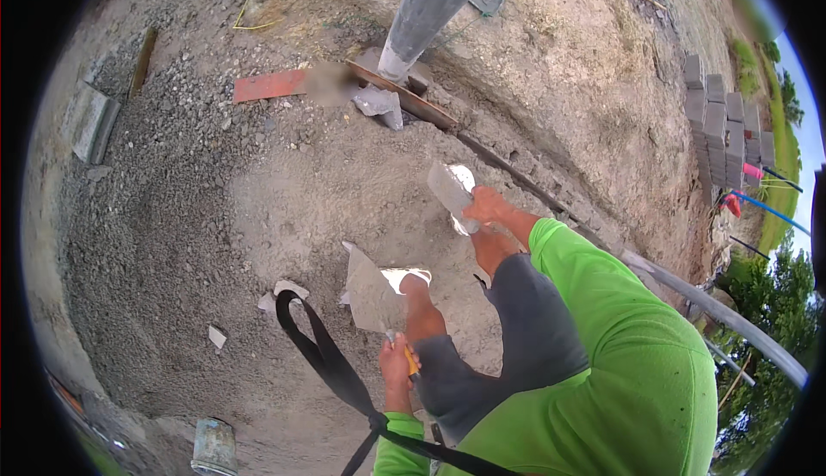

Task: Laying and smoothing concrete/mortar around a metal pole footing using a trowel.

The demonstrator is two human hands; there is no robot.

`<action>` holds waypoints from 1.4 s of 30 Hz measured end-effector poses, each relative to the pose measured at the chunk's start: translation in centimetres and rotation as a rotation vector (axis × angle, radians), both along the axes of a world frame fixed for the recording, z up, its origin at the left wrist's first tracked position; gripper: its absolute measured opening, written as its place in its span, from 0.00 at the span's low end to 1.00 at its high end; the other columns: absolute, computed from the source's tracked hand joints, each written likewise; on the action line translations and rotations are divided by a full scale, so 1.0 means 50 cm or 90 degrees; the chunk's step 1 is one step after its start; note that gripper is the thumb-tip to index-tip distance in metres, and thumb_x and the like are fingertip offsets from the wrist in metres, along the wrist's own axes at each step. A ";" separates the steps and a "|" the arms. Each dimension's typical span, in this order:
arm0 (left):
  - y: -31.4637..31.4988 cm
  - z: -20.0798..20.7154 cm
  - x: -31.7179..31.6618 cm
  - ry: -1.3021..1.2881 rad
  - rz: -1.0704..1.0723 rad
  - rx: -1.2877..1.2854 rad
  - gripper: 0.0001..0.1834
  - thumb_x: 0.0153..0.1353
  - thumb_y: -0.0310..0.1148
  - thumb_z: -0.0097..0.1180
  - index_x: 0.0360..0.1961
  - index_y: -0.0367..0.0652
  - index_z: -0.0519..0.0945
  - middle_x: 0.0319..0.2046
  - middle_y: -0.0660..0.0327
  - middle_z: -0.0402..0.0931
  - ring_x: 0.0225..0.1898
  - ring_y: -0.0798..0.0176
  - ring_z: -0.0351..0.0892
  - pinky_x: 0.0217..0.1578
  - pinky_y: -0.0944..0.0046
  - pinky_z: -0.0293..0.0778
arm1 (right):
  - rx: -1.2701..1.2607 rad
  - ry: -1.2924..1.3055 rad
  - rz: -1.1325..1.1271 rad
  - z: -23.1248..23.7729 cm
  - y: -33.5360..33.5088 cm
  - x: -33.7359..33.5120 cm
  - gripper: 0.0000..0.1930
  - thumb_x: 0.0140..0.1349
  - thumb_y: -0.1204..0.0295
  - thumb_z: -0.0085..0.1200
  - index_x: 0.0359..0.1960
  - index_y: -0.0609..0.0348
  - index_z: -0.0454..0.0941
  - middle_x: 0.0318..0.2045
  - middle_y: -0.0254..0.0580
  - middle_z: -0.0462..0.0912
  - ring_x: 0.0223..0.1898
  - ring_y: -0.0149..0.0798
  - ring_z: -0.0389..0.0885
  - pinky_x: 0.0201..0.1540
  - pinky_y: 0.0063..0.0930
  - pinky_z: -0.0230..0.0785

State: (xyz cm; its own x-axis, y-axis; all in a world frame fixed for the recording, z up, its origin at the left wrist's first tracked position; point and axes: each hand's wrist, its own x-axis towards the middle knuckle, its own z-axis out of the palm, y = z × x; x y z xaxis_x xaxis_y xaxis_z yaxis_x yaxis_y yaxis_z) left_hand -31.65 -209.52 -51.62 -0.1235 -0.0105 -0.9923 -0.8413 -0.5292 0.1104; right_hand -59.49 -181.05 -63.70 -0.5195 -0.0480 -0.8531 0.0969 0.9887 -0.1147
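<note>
My left hand [397, 362], low in the middle, is wrapped round the orange handle of a trowel. Its broad grey blade [372, 294] is coated with mortar or dirt and lies in front of my left foot. Farther off and to the right, my right hand [490, 207] is closed on the edge of a flat grey slab-like piece [448, 190], held over my right foot. What that piece is made of I cannot tell. Both feet show white patches of footwear, partly covered by the blade and the piece.
A grey post [422, 16] stands ahead beside a board [404, 95] and a red plank [269, 85]. Gravel [163, 261] spreads left, with a block [93, 123] and a bucket [214, 448]. Concrete blocks [731, 128] are stacked far right. A black strap [323, 351] hangs in view.
</note>
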 end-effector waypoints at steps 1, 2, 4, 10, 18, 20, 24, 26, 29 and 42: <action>-0.024 0.000 0.018 -0.005 -0.027 -0.018 0.10 0.67 0.39 0.46 0.33 0.45 0.66 0.19 0.63 0.67 0.12 0.67 0.68 0.14 0.65 0.69 | -0.003 0.034 -0.055 0.000 0.034 -0.003 0.32 0.46 0.54 0.59 0.46 0.71 0.75 0.37 0.63 0.81 0.40 0.56 0.81 0.45 0.42 0.74; -0.058 -0.002 0.054 0.024 -0.154 -0.089 0.10 0.67 0.39 0.47 0.33 0.45 0.66 0.18 0.64 0.67 0.12 0.67 0.68 0.12 0.66 0.68 | -0.011 0.064 -0.105 -0.003 0.051 -0.005 0.32 0.46 0.54 0.59 0.46 0.71 0.74 0.38 0.64 0.80 0.43 0.57 0.80 0.46 0.42 0.73; -0.048 0.008 0.022 0.036 -0.263 -0.177 0.10 0.65 0.39 0.50 0.33 0.45 0.67 0.17 0.64 0.67 0.13 0.68 0.69 0.11 0.67 0.67 | 0.015 0.148 -0.183 -0.041 0.152 -0.009 0.30 0.46 0.55 0.59 0.43 0.72 0.75 0.37 0.64 0.80 0.43 0.58 0.79 0.47 0.42 0.72; 0.014 0.043 -0.074 -0.065 -0.248 -0.148 0.08 0.62 0.35 0.53 0.34 0.43 0.68 0.16 0.65 0.68 0.14 0.69 0.71 0.14 0.68 0.69 | -0.006 0.259 -0.356 -0.154 0.307 -0.086 0.25 0.50 0.58 0.57 0.40 0.72 0.75 0.36 0.66 0.79 0.43 0.59 0.79 0.46 0.43 0.71; 0.130 0.021 -0.197 -0.005 -0.337 -0.153 0.10 0.65 0.38 0.50 0.31 0.44 0.69 0.17 0.64 0.68 0.13 0.68 0.69 0.12 0.68 0.67 | -0.090 0.286 -0.382 -0.145 0.301 -0.318 0.22 0.55 0.61 0.53 0.41 0.71 0.74 0.40 0.68 0.78 0.45 0.63 0.77 0.48 0.47 0.70; 0.139 0.038 -0.211 -0.021 -0.282 -0.144 0.10 0.65 0.37 0.49 0.30 0.44 0.69 0.16 0.63 0.69 0.12 0.68 0.69 0.11 0.68 0.67 | -0.116 0.307 -0.380 -0.132 0.279 -0.342 0.22 0.55 0.60 0.52 0.42 0.70 0.74 0.41 0.68 0.78 0.45 0.64 0.77 0.49 0.47 0.70; 0.179 0.051 -0.305 0.006 -0.327 -0.134 0.12 0.64 0.38 0.50 0.26 0.42 0.70 0.13 0.64 0.69 0.12 0.69 0.70 0.13 0.69 0.67 | -0.140 0.300 -0.353 -0.114 0.278 -0.375 0.23 0.56 0.60 0.53 0.42 0.73 0.71 0.38 0.67 0.78 0.43 0.61 0.78 0.46 0.46 0.70; 0.177 0.049 -0.317 0.025 -0.347 -0.159 0.13 0.64 0.38 0.50 0.26 0.42 0.70 0.14 0.64 0.70 0.12 0.69 0.70 0.13 0.69 0.67 | -0.159 0.285 -0.372 -0.097 0.260 -0.394 0.24 0.56 0.60 0.53 0.42 0.74 0.71 0.38 0.66 0.79 0.39 0.59 0.81 0.45 0.45 0.71; 0.175 0.031 -0.329 0.056 -0.313 -0.130 0.11 0.65 0.38 0.50 0.30 0.44 0.68 0.17 0.64 0.68 0.13 0.69 0.69 0.12 0.68 0.67 | -0.222 0.171 -0.461 -0.075 0.236 -0.440 0.24 0.56 0.59 0.53 0.40 0.75 0.72 0.31 0.63 0.81 0.28 0.52 0.83 0.40 0.40 0.73; 0.202 -0.044 -0.297 0.031 -0.420 -0.208 0.10 0.59 0.33 0.57 0.27 0.41 0.70 0.13 0.65 0.69 0.13 0.70 0.70 0.15 0.69 0.66 | -0.165 0.124 -0.245 -0.173 0.092 -0.746 0.20 0.56 0.58 0.48 0.25 0.65 0.81 0.23 0.48 0.84 0.25 0.43 0.84 0.41 0.31 0.76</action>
